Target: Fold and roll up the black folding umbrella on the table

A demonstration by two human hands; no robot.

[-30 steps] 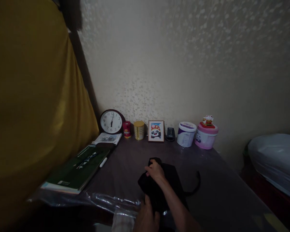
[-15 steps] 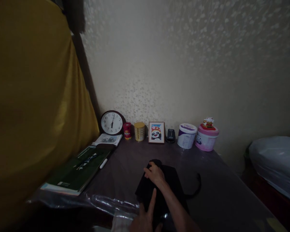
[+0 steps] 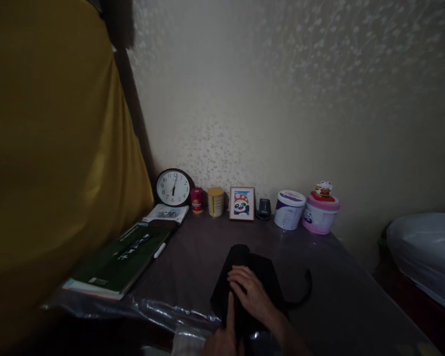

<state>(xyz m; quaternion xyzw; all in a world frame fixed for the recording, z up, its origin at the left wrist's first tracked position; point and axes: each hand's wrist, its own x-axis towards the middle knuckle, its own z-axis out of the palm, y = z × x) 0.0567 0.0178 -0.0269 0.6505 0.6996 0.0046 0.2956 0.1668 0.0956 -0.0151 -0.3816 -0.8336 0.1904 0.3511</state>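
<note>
A black cloth item (image 3: 257, 269), folded or rolled, lies on the dark table (image 3: 341, 296) in front of me, and a thin black strap curls out to its right. My right hand (image 3: 250, 294) lies flat on top of it with the fingers stretched out toward the left. My left hand (image 3: 224, 333) is at the bottom edge, its index finger pointing up and pressing on the near part of the cloth; its other fingers are mostly out of view.
Along the wall stand a round clock (image 3: 173, 187), a red tin (image 3: 197, 200), a gold tin (image 3: 215, 201), a framed panda picture (image 3: 241, 203), a white tub (image 3: 289, 209) and a pink tub (image 3: 320, 213). Green books (image 3: 120, 259) lie left, beside a yellow curtain (image 3: 48, 163). Clear plastic (image 3: 163, 309) covers the near edge.
My right hand has slid back toward me along the black cloth and now lies flat on it. My left index finger has stretched out onto the cloth.
</note>
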